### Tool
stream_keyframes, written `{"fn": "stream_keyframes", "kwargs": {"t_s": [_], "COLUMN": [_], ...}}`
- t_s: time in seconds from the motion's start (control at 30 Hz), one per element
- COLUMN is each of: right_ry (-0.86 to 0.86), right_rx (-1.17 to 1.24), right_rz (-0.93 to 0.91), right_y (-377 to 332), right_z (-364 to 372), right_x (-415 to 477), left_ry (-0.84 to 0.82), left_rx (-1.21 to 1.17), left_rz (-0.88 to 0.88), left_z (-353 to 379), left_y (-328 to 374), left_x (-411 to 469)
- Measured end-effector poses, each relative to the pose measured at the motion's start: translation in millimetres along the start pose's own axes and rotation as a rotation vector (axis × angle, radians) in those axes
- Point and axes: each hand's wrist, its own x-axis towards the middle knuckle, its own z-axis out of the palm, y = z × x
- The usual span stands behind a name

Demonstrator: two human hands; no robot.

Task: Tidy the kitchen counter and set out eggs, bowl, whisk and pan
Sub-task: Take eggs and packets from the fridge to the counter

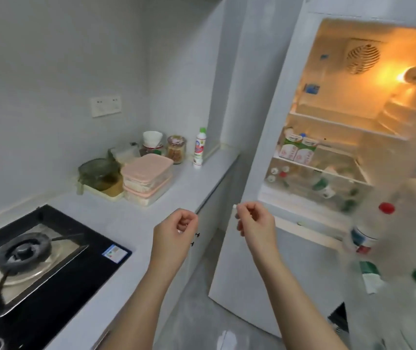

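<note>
Two pink-lidded boxes are stacked far left on the counter, beside a jar and a bottle. Cartons are shelved in the open fridge, right. The left hand and right hand are held apart, fingers curled; whether anything is pinched cannot be told

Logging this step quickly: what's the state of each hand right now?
Left hand: curled shut, holding nothing visible.
Right hand: curled; cannot tell if holding anything.
</note>
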Motion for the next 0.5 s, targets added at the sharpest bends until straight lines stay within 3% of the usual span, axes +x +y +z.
{"fn": "stream_keyframes", "kwargs": {"t_s": [0.33,0.5], "right_ry": [0.563,0.817], "right_rx": [-0.194,-0.440], "right_rz": [-0.157,-0.140], "right_y": [-38.5,-56.4], "right_z": [-161.4,-225.8], "right_x": [141.6,170.3], "left_ry": [-0.566,-0.817], "left_rx": [-0.192,-0.280], "left_rz": [0.298,0.523], "left_z": [260.5,362.3], "left_y": [76.7,130.6], "left_x": [146.3,173.2]}}
